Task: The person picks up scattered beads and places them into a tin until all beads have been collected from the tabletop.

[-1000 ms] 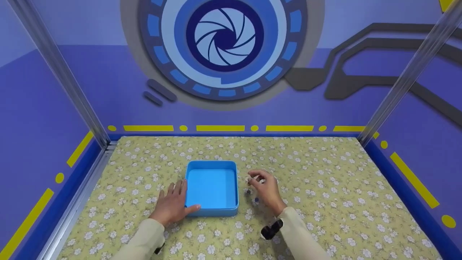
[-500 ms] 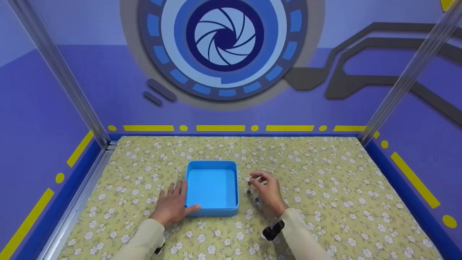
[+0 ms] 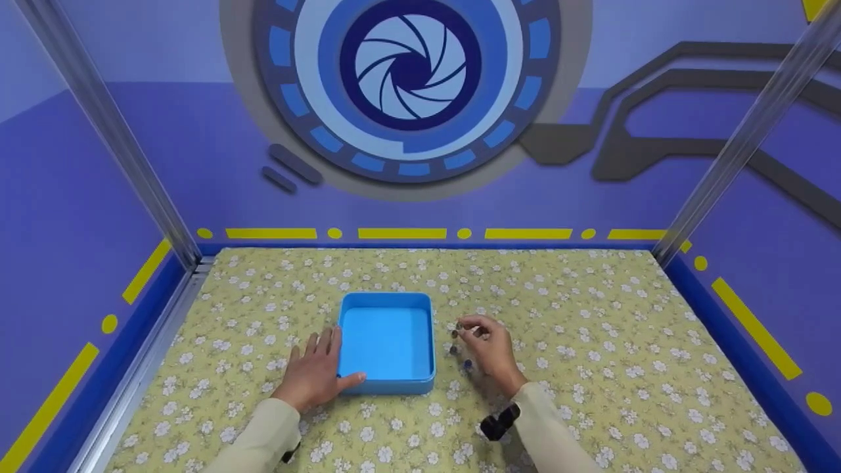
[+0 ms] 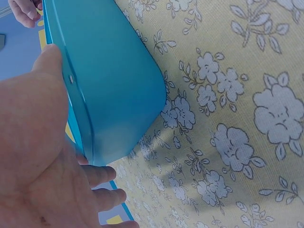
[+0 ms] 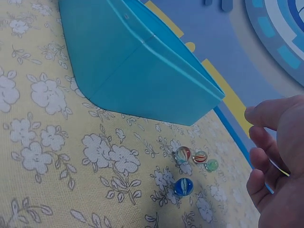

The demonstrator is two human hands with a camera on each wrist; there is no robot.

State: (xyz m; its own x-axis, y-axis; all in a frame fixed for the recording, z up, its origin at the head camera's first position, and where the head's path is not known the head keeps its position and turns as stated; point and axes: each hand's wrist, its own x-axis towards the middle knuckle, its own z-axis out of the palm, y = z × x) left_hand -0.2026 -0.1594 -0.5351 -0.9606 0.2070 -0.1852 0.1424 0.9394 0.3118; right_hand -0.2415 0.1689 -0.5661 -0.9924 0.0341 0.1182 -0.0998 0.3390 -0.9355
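Note:
A square blue box [image 3: 386, 341] without a lid rests on the flowered cloth. My left hand [image 3: 314, 371] lies against its near left corner, straight fingers along the left wall and thumb at the front rim. To the right of the box, my right hand [image 3: 489, 345] hovers by several glass marbles, its fingers loosely bent and no held thing visible. The right wrist view shows a blue marble [image 5: 183, 186], a red-and-white marble [image 5: 182, 155], a red-striped marble [image 5: 200, 157] and a green marble [image 5: 212, 165] on the cloth.
Patterned yellow cloth [image 3: 591, 315] covers the table. A blue printed wall [image 3: 420, 210] stands behind it, with metal posts [image 3: 742, 125] at the corners. The inner floor of the box shows bare.
My right hand has shifted slightly right and toward me, so a marble shows at its fingertips. The left hand and the box stay put.

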